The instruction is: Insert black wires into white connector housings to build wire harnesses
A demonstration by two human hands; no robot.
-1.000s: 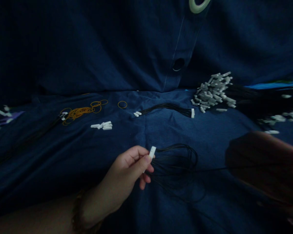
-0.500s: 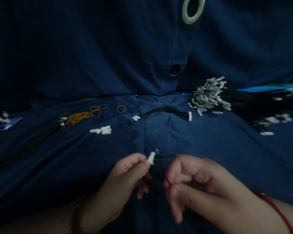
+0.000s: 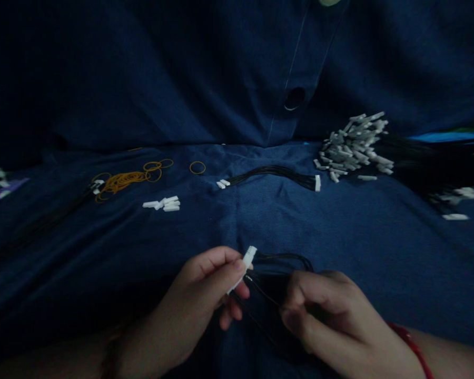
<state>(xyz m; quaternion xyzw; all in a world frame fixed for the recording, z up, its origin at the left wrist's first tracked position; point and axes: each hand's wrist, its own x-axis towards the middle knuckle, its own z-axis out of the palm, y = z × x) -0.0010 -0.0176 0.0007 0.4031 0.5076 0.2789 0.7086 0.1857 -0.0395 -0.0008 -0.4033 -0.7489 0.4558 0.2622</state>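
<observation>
Between the thumb and fingers of my left hand [image 3: 209,295] is a white plastic connector [image 3: 250,256], tilted, with black wires running from it to the right. My right hand [image 3: 332,316] pinches a thin black wire [image 3: 265,296] whose bare-looking tip lies close to the connector's side. Whether that tip is inside the connector or just beside it I cannot tell. Other black wires [image 3: 288,256] loop over behind my right fingers. Beyond my hands, a finished-looking black wire bundle [image 3: 272,169] with white connectors at both ends lies on the blue cloth [image 3: 205,231].
Several loose white connectors [image 3: 164,203] lie at centre left, near a heap of tan rubber bands [image 3: 124,182] and one single band [image 3: 197,167]. At the right is a big pile of white-ended wires [image 3: 355,147]. A dark blue curtain-like cloth [image 3: 181,79] rises behind.
My right hand has drawn slightly right and down, and the pinched wire now spans toward the connector. The left hand still holds the connector, with more of it showing. The view has shifted slightly.
</observation>
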